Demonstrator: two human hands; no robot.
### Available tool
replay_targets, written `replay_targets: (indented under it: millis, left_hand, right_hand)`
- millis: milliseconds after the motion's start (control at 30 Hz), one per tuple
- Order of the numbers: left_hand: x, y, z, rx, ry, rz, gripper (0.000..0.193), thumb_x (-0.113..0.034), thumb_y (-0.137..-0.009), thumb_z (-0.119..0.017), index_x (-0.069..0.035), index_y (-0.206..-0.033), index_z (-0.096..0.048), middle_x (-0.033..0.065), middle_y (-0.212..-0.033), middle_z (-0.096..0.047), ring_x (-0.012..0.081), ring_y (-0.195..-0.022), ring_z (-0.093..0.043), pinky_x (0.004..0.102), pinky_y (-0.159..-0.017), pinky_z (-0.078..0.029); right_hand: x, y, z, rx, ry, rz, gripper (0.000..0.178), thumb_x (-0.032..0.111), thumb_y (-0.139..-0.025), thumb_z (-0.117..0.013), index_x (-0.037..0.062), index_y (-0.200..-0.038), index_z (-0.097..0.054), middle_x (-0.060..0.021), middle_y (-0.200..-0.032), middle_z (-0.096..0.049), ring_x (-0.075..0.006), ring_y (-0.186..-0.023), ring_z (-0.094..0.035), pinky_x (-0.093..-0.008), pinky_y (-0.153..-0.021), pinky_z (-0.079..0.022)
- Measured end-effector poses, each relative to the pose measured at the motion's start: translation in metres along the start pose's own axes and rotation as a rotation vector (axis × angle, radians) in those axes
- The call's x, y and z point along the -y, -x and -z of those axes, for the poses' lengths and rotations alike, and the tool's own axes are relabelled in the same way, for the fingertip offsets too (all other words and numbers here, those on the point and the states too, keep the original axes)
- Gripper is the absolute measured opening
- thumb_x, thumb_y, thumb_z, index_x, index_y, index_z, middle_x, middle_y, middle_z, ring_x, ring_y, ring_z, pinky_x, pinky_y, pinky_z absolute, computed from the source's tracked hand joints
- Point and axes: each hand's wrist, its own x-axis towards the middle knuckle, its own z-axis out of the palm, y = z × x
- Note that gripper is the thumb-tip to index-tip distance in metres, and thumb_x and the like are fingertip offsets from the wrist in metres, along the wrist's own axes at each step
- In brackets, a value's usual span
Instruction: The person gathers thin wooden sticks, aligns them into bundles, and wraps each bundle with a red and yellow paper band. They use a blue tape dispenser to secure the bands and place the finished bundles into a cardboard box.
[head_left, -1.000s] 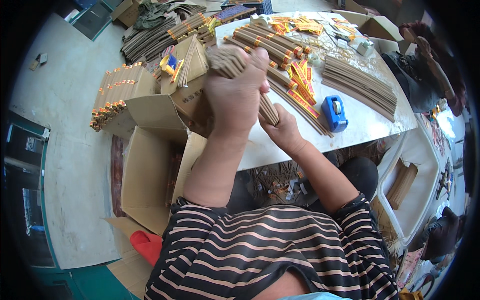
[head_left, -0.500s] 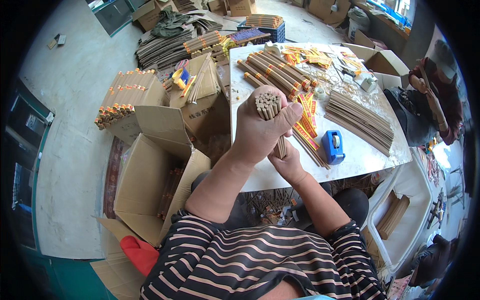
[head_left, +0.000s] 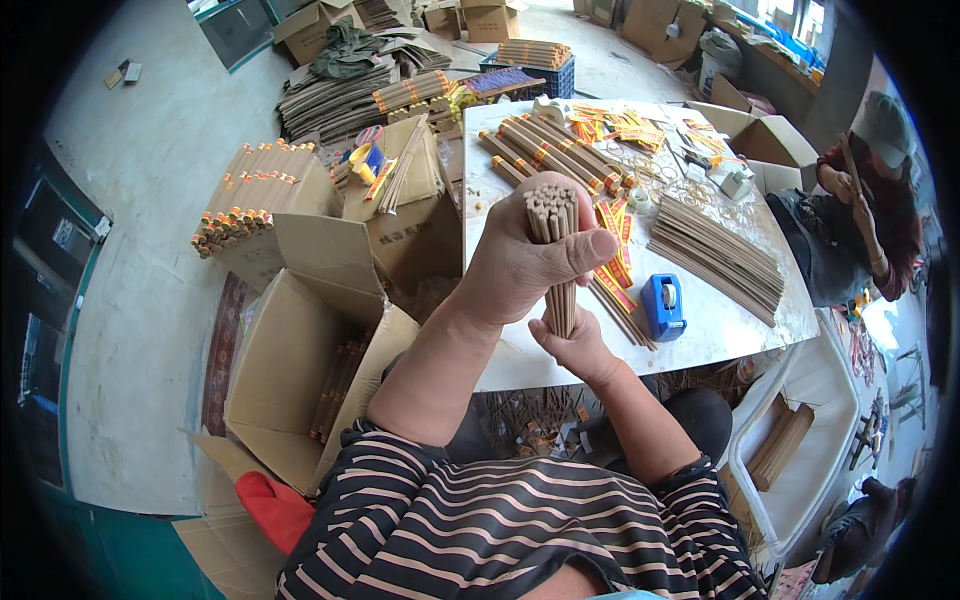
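A bundle of brown incense sticks is held up over the near edge of the white table, its upper ends facing me. Wrapped round its upper part is my left hand, the thumb lying across the sticks. Lower down, my right hand grips the same bundle, its thumb against the sticks. Just beyond the hands lie red and yellow paper labels and a few loose sticks. A blue tape dispenser stands to the right of my right hand.
Loose incense sticks lie on the right of the table; labelled bundles lie at its back. An open carton is at my left, near stacked bundles. A white tub stands right; another person sits beyond.
The bundle stands a little more upright, with more of its length showing. My left thumb has shifted slightly right and down, and my right hand sits slightly lower.
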Motion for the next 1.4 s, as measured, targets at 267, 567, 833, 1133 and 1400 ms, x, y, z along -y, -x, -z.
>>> replay_targets:
  millis: [267, 567, 833, 1133, 1400]
  left_hand:
    - [-0.007, 0.007, -0.006, 0.008, 0.067, 0.104, 0.026, -0.022, -0.076, -0.074, -0.009, -0.076, -0.051, -0.0029, -0.059, -0.051, 0.0025, -0.048, -0.050, 0.0162, -0.043, -0.041]
    - [-0.013, 0.013, -0.024, -0.196, -0.213, 0.077, 0.029, -0.027, -0.079, -0.071, -0.008, -0.074, -0.049, -0.0016, -0.056, -0.051, 0.0030, -0.046, -0.049, 0.0165, -0.042, -0.041]
    - [-0.012, 0.017, -0.008, 0.148, 0.097, 0.071, 0.030, -0.023, -0.076, -0.073, -0.006, -0.076, -0.048, 0.0027, -0.063, -0.053, 0.0087, -0.049, -0.051, 0.0216, -0.045, -0.041]
    - [-0.020, 0.026, -0.014, -0.020, -0.199, -0.006, 0.023, -0.012, -0.079, -0.070, -0.006, -0.074, -0.048, 0.0024, -0.063, -0.053, 0.0077, -0.052, -0.050, 0.0214, -0.048, -0.042]
    - [0.009, 0.012, 0.000, 0.014, -0.054, 0.171, 0.020, -0.006, -0.076, -0.071, -0.006, -0.072, -0.051, 0.0008, -0.064, -0.053, 0.0074, -0.058, -0.051, 0.0213, -0.051, -0.042]
  right_hand:
    - [-0.001, 0.015, -0.001, 0.077, -0.072, 0.013, 0.019, 0.015, -0.080, -0.067, 0.0041, -0.076, -0.052, 0.0027, -0.064, -0.050, -0.0065, -0.060, -0.044, -0.0238, -0.056, -0.041]
    - [-0.012, 0.016, -0.008, -0.021, -0.027, 0.082, 0.020, 0.014, -0.080, -0.065, 0.0024, -0.075, -0.050, 0.0015, -0.062, -0.050, -0.0080, -0.057, -0.044, -0.0255, -0.055, -0.042]
    - [-0.005, 0.023, -0.002, 0.097, -0.086, 0.086, 0.017, 0.015, -0.080, -0.066, 0.0027, -0.079, -0.054, 0.0025, -0.066, -0.051, -0.0064, -0.060, -0.044, -0.0240, -0.056, -0.041]
    - [-0.017, 0.013, -0.006, -0.101, 0.090, 0.437, 0.016, 0.011, -0.078, -0.066, 0.0035, -0.088, -0.057, -0.0026, -0.075, -0.060, -0.0102, -0.065, -0.052, -0.0259, -0.063, -0.046]
    - [-0.038, -0.014, -0.006, -0.114, 0.022, 0.229, 0.013, 0.009, -0.078, -0.065, 0.0044, -0.088, -0.058, -0.0046, -0.076, -0.060, -0.0108, -0.069, -0.054, -0.0258, -0.065, -0.047]
